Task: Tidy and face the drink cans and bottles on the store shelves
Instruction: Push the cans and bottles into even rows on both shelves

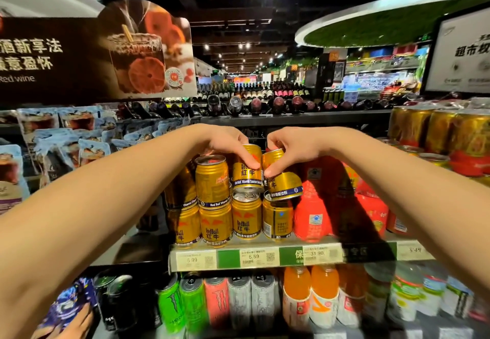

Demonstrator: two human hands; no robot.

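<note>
Two hands reach in. The front of the middle shelf shows eight gold cans stacked in two layers, four below and four above. Three price tags sit on its edge. Below stand three orange bottles.

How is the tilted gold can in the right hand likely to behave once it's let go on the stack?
The tilted gold can leans on the lower can, so it may slide off. Its smooth round metal probably slips and rolls. The right hand lifts it by fingertips, so it seems light.
</note>
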